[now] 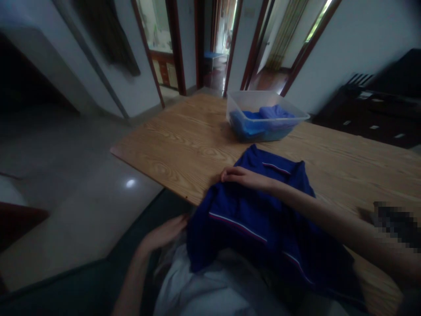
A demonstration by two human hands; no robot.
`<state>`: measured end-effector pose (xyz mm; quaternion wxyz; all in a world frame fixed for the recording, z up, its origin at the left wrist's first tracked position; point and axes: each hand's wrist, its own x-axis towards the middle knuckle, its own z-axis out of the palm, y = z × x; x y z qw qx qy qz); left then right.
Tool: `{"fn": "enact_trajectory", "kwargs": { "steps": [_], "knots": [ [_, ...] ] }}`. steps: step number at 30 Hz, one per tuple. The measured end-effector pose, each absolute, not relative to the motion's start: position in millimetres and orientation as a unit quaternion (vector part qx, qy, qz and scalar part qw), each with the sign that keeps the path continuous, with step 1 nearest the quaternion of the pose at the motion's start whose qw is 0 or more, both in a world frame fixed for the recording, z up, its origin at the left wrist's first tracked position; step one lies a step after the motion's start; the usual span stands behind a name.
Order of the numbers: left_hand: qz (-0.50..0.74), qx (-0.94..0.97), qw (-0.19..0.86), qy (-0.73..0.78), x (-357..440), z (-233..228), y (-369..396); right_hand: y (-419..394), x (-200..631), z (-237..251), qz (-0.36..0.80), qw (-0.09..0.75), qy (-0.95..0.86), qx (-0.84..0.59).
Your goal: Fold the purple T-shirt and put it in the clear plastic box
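A dark blue garment (243,206) with thin white-and-red piping lies partly on the wooden table and hangs over its near edge onto my lap. Its exact kind does not show, as it is bunched and partly in shadow. My right hand (235,175) reaches across it from the right, fingers curled and closed on the cloth near its upper left edge. Lower down, my left hand (169,230) touches the garment's left side. Its fingertips are dim and partly hidden by the cloth, so I cannot see whether they grip it.
A clear plastic bin (268,103) with folded blue and purple cloth stands behind the garment on the wooden table (184,136). A pixelated dark object (397,224) lies at the right. Beyond the table are doorways and a dark cabinet (371,118).
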<state>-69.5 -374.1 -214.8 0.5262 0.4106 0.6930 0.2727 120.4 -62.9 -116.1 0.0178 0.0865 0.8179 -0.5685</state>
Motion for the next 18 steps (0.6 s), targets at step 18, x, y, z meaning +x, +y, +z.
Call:
{"fn": "enact_trajectory", "kwargs": {
  "steps": [18],
  "knots": [
    [0.243,0.534,0.374,0.718,-38.5,-187.5,-357.8,-101.3,122.2,-131.9,-0.354,-0.137,0.924,0.048]
  ]
}}
